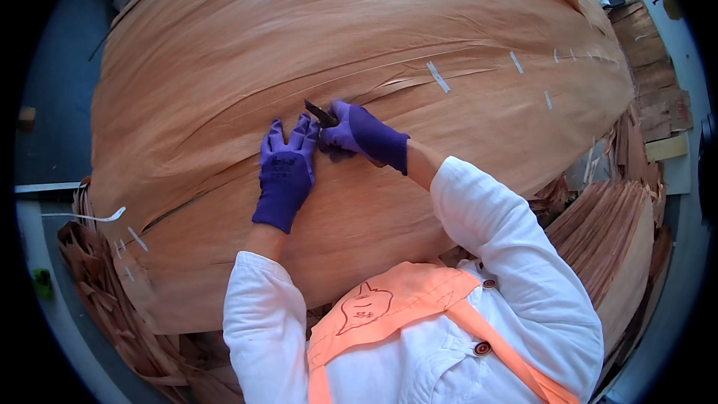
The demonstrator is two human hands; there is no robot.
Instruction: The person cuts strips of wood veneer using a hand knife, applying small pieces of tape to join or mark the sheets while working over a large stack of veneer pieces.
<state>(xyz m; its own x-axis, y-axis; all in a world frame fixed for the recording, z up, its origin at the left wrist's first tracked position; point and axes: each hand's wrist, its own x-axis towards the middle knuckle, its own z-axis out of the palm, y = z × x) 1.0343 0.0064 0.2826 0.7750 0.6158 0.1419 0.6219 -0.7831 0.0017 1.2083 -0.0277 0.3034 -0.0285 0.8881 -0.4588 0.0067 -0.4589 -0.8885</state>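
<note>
Left hand: your left hand, in a purple glove, lies flat and open on the veneer sheet, fingers straight and close together, palm pressed down. It holds nothing.
Right hand: your right hand, also gloved in purple, is closed around a small dark knife. It sits just beside your left fingertips, touching the veneer sheet.
Knife: only the dark tip shows, poking out of your fist toward the upper left. The handle is hidden in the glove, and you cannot tell whether the edge is in the wood.
Veneer sheet: a large reddish-brown sheet fills the middle of the view, bulging with the lens. A long split runs across it just above your right hand.
Tape strips: short white tape strips cross the split to the right of your hands, and more sit at the sheet's lower left edge.
Veneer stacks: more veneer stacks lie below the sheet at its right, with scraps at its lower left.
Hidden: your white sleeves and orange apron cover the sheet's near edge. The far corners are cut off by the dark lens rim.
</note>
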